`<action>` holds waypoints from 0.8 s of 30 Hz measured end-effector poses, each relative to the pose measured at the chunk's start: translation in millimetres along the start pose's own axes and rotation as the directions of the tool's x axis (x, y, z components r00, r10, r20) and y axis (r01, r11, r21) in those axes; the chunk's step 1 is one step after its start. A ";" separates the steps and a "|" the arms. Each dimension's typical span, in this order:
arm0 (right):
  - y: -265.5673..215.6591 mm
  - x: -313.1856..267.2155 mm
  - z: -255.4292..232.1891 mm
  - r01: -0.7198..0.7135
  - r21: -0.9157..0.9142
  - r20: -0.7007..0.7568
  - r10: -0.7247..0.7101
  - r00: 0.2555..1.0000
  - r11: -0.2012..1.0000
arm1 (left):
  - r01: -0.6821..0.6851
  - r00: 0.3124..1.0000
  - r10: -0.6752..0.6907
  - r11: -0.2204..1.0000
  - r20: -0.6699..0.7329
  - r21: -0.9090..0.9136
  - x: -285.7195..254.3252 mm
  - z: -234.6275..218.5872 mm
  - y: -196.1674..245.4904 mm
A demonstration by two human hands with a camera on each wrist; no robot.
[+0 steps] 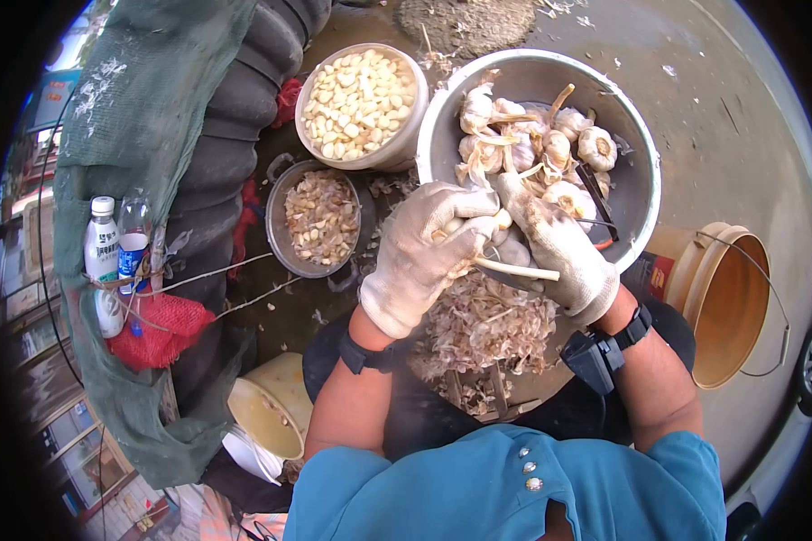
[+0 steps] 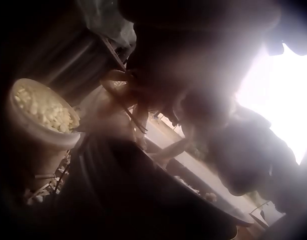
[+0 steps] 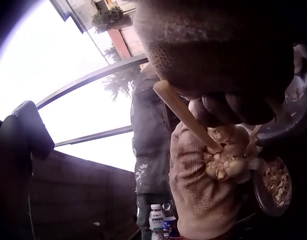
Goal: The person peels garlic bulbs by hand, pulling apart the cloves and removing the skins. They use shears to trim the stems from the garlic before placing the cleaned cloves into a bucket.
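Observation:
Both hands, in pale work gloves, meet over the near edge of a metal basin [image 1: 641,108]. My left hand [image 1: 410,261] grips a partly opened garlic bulb [image 3: 228,157], its cloves showing in the right wrist view. The bulb's cut stem [image 1: 519,269] points toward the right hand. My right hand [image 1: 568,257] holds the bulb's other side, its fingers curled against the cloves in the right wrist view. Whole garlic bulbs [image 1: 558,151] fill part of the basin, beside a dark-handled tool [image 1: 597,191]. In the left wrist view the hands are dark and blurred.
A white bucket [image 1: 383,162] of peeled cloves stands left of the basin. Nearer is a small metal pot [image 1: 276,212] of unpeeled cloves. Garlic skins [image 1: 487,325] pile up below the hands. A tan bucket [image 1: 726,311] lies right; another bucket [image 1: 284,406] and bottles [image 1: 102,239] are left.

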State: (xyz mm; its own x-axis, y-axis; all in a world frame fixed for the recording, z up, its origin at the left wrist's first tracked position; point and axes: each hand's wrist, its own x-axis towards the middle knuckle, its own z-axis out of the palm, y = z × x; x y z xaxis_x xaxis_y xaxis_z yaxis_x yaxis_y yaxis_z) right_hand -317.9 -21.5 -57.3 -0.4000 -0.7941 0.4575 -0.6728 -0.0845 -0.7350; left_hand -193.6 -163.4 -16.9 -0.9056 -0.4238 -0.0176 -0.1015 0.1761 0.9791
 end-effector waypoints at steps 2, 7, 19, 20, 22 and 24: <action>-5.2 0.0 -14.0 -0.250 0.191 0.171 0.218 0.961 0.949 | -0.108 0.994 0.109 0.978 0.008 0.179 -0.3 -0.5 -2.0; 0.7 -7.2 -11.5 -0.119 0.003 0.234 0.115 0.965 0.993 | -0.028 0.999 0.025 0.988 0.020 0.155 0.2 2.6 0.8; -14.0 5.0 -18.8 -0.663 0.280 0.458 0.510 0.728 0.695 | 0.432 0.902 -0.424 0.891 0.084 -0.140 -1.5 6.8 15.7; -12.4 5.7 -18.4 -0.672 0.260 0.476 0.514 0.714 0.693 | 0.430 0.903 -0.423 0.886 0.081 -0.174 -1.0 6.6 19.4; -7.9 1.0 -16.7 -0.682 0.239 0.494 0.518 0.698 0.691 | 0.440 0.898 -0.421 0.850 0.127 -0.290 -4.2 3.4 1.6; -5.7 -2.8 -11.4 -0.456 0.213 0.359 0.365 0.859 0.864 | 0.446 0.895 -0.414 0.800 0.168 -0.402 -8.2 1.5 -8.1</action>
State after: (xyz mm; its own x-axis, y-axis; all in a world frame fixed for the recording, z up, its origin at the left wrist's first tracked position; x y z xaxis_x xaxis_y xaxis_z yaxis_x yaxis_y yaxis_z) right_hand -320.0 -11.9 -48.7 -0.3658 -0.9291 -0.0545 -0.2667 0.1608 -0.9503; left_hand -186.0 -160.0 -25.0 -0.8371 -0.3031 -0.4555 -0.3193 -0.4055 0.8565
